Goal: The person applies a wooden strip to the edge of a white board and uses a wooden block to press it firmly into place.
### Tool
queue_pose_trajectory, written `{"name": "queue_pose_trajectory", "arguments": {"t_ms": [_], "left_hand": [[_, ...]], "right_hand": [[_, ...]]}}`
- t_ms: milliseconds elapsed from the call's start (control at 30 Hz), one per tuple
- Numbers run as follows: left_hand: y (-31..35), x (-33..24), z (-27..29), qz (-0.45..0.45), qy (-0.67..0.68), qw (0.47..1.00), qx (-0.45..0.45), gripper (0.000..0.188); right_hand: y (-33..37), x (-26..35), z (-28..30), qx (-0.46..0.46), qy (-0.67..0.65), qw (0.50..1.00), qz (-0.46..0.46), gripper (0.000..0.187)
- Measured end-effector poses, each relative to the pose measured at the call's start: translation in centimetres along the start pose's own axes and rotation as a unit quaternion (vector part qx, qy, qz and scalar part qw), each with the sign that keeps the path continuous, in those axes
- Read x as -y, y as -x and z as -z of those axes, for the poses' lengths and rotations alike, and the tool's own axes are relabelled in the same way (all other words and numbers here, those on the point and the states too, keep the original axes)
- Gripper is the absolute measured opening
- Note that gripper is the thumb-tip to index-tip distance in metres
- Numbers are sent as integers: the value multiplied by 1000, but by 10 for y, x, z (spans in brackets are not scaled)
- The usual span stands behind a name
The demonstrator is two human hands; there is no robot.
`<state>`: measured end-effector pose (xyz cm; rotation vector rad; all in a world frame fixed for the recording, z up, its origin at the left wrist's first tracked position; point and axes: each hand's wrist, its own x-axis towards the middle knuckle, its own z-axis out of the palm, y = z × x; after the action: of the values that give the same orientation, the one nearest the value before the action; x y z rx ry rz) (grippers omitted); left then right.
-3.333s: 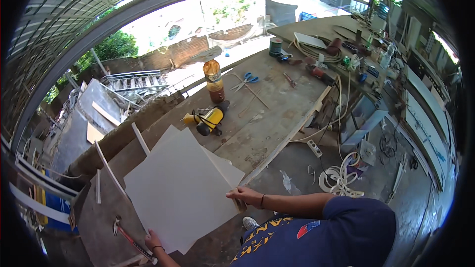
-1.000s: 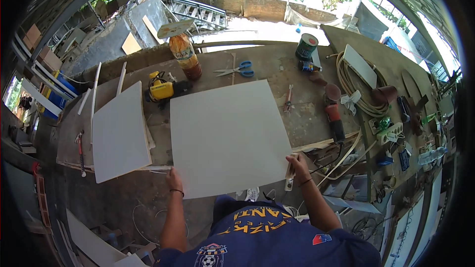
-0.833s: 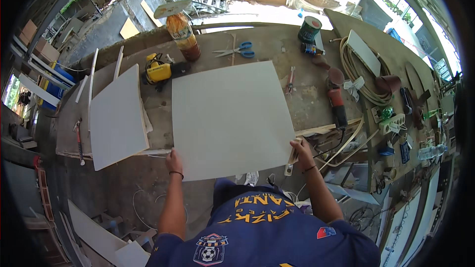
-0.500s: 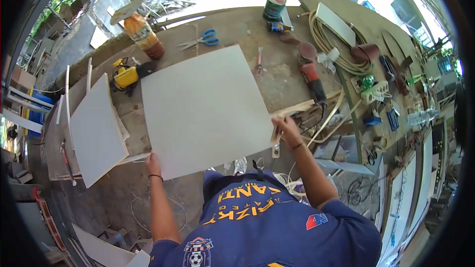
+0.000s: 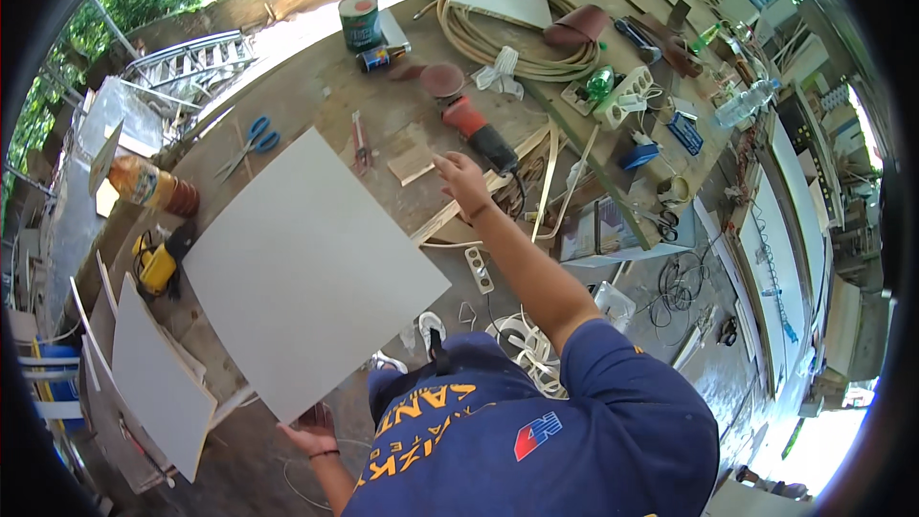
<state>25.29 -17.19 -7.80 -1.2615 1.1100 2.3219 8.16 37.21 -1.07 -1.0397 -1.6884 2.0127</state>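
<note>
A large white square board [image 5: 306,268] lies flat on the wooden workbench [image 5: 316,110], one corner hanging over the near edge. My left hand [image 5: 311,429] grips that near corner from below. My right hand [image 5: 461,179] is off the board, stretched out over the bench with fingers apart and nothing in it. It hovers beside a small wood block [image 5: 412,163] and just short of a red and black angle grinder [image 5: 479,134].
A second white board [image 5: 158,388] lies at the left, by a yellow power tool [image 5: 156,263] and an orange-filled bottle [image 5: 144,187]. Blue scissors [image 5: 251,142], a screwdriver [image 5: 359,144], a green can [image 5: 361,21], a coiled hose [image 5: 517,53] and a power strip [image 5: 617,96] crowd the bench.
My right hand has let go of the board's right edge and reached forward toward the grinder. My left hand stays on the near corner. The view has swung, so the board now looks turned.
</note>
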Motion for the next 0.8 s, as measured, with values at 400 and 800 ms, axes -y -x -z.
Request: {"name": "queue_pose_trajectory", "arguments": {"t_ms": [400, 800], "left_hand": [[38, 37, 28, 49, -148, 981, -116, 98], [56, 46, -18, 4, -356, 931, -82, 67]], "right_hand": [[-99, -36, 187, -395, 279, 874, 49, 30], [-73, -67, 225, -197, 444, 871, 72, 34]]}}
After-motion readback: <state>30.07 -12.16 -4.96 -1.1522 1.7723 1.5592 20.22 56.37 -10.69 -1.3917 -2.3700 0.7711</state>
